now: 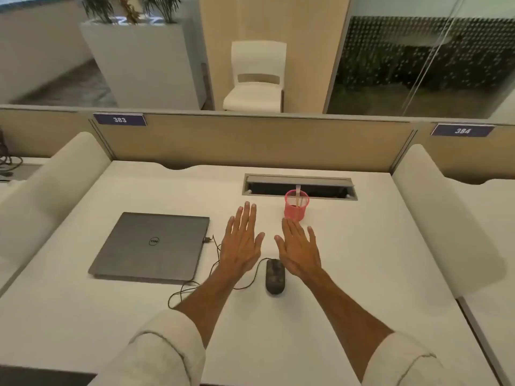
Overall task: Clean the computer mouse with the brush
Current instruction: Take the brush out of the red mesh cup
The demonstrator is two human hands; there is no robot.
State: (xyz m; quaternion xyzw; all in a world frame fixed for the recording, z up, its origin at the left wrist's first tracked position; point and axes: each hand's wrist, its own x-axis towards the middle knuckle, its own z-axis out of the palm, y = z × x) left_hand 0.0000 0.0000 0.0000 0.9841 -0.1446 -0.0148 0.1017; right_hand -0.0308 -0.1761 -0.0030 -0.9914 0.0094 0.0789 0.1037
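A dark, dusty wired computer mouse point(275, 276) lies on the white desk point(348, 260), between my two forearms. Its black cable point(195, 285) loops left toward the laptop. A pink mesh cup point(296, 205) stands behind my right hand, and the pale handle of a brush point(298, 195) pokes out of it. My left hand point(242, 243) is held flat with fingers spread, palm down, left of the mouse. My right hand point(299, 247) is likewise flat and empty, just above and right of the mouse. Neither hand touches the mouse.
A closed grey laptop point(152, 246) lies at the left of the desk. An open cable tray point(299, 187) is set in the desk behind the cup. Beige partition panels point(250, 140) bound the back, and white curved dividers point(446, 218) flank both sides.
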